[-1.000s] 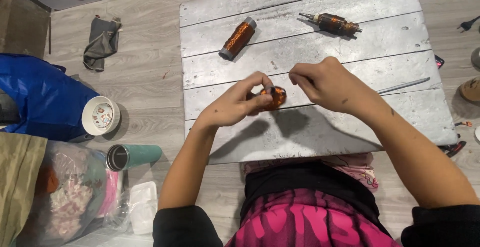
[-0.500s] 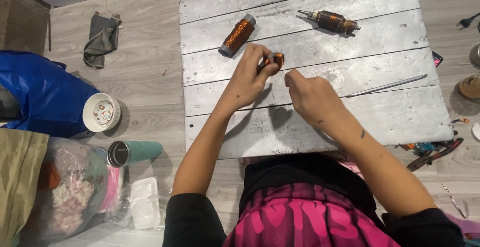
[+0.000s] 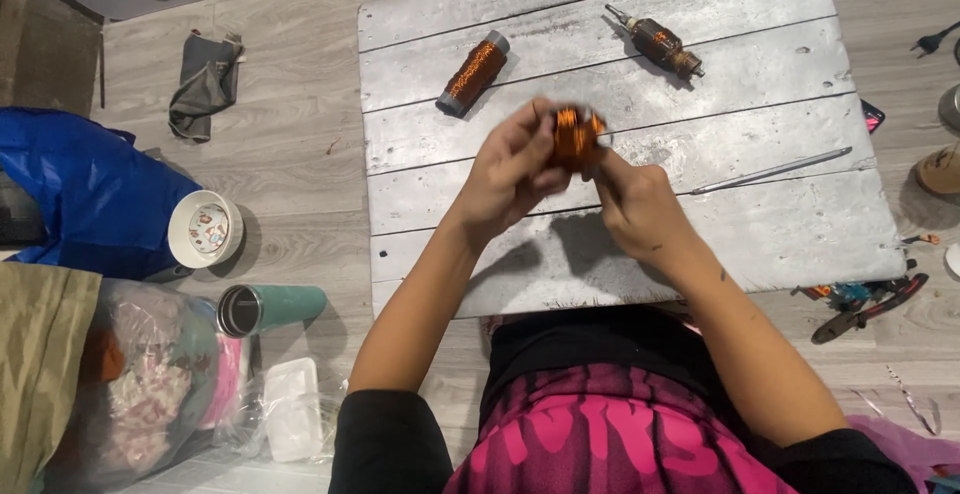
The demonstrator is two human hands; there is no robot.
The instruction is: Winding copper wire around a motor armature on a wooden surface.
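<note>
both hands are up over a board of gray painted planks [image 3: 760, 224] with a scratched, worn top. the left hand [image 3: 512, 176] and the right hand [image 3: 640, 206] are close together, and each one is closed around a small round part wrapped in shiny orange copper wire [image 3: 577, 136]. the part sits between the fingertips, lifted off the planks, a bit blurry. farther back on the board lies a spool of copper wire [image 3: 473, 73], shaped like a tube with gray ends, lying on its side. near the far right of the board lies a motor core [image 3: 657, 42] with copper wire and a thin metal pin sticking out each end. a long thin metal rod [image 3: 770, 170] lies flat to the right of the hands. on the wood floor to the left are a white round cup [image 3: 205, 228], a green bottle [image 3: 270, 308] lying on its side, a blue bag [image 3: 80, 189] and a crumpled gray cloth [image 3: 203, 84].
</note>
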